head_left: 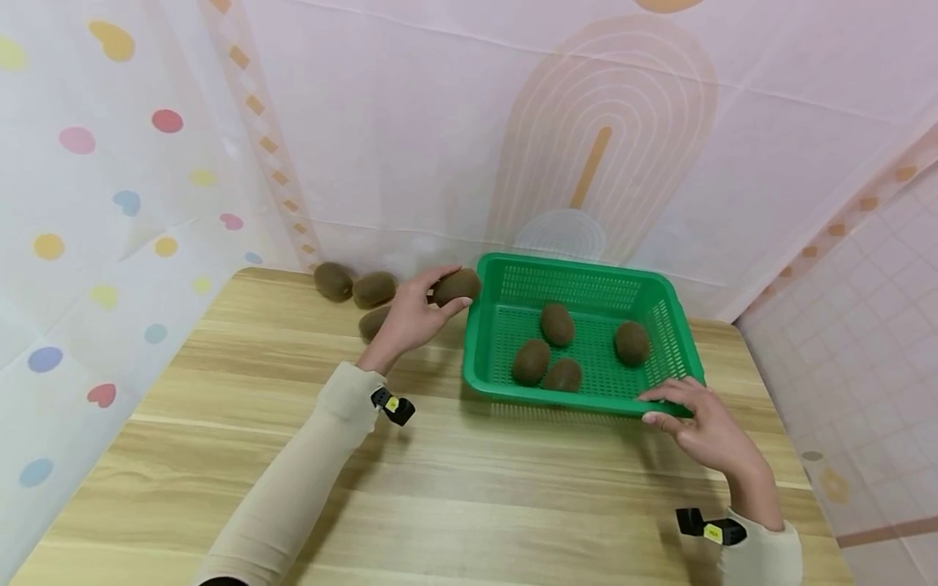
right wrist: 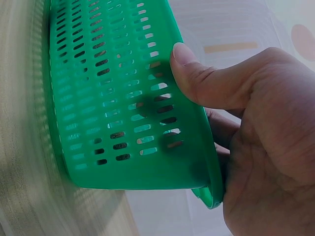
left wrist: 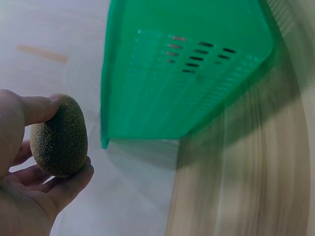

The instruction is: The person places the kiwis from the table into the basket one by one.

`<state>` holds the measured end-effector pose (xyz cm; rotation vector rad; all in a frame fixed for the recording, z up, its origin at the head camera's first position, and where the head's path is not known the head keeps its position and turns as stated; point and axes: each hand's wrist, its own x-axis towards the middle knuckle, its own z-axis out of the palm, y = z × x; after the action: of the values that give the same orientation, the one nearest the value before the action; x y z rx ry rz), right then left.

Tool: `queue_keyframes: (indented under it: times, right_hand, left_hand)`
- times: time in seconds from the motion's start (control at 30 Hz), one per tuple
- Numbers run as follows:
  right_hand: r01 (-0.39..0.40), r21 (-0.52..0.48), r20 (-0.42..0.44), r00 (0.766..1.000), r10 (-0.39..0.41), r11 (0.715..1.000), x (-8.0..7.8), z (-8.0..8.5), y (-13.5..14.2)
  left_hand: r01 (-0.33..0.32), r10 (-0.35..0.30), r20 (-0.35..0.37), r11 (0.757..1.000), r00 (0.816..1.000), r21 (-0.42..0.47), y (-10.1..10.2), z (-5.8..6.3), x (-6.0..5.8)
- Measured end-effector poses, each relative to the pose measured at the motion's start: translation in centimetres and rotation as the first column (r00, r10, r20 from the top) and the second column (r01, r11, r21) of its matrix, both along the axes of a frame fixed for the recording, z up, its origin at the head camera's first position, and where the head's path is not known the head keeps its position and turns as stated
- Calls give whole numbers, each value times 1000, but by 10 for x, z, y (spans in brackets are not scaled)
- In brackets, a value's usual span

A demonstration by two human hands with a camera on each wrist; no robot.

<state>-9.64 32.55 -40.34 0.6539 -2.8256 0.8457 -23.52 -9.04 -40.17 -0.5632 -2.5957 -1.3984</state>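
Observation:
A brown fuzzy kiwi [head_left: 458,286] is pinched between the thumb and fingers of my left hand [head_left: 416,316], right by the left rim of a green plastic basket [head_left: 476,342]. In the left wrist view that kiwi [left wrist: 60,137] is up beside the basket's outer wall [left wrist: 147,98]. My right hand [head_left: 703,427] grips the basket's near right corner. In the right wrist view the thumb [right wrist: 197,81] lies on the outside of the rim, with the other fingers partly hidden behind it. Inside the basket lie several kiwis, one [head_left: 632,343] apart at the right.
Left of the basket, more kiwis [head_left: 333,282] sit on the wooden table [head_left: 469,488] near its back edge, one [head_left: 372,323] partly hidden by my left hand. A patterned cloth [head_left: 410,122] hangs behind the table and along both sides.

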Motion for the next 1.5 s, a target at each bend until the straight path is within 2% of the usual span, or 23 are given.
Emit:
queue_keyframes:
  times: [0.3,0.53,0.87,1.13,1.5]
  right_hand:
    - [-8,-3,18,1000,8,1000,-1,0,-3]
    - [4,1,23,1000,-4,1000,-1,0,1]
    - [5,6,25,1000,-5,1000,-1,1,2]
    - [-6,2,28,1000,6,1000,-2,2,-1]
    - [-10,3,17,1000,9,1000,-2,-1,-2]
  left_hand:
    - [52,-52,-31,999,998,-2,8,16,6]
    - [99,-100,-66,995,993,-11,22,22,6]
    - [153,-154,-63,988,986,-19,38,37,6]
    - [174,-178,-104,983,978,-50,45,35,6]
    - [193,-195,-27,980,980,-52,46,31,9]
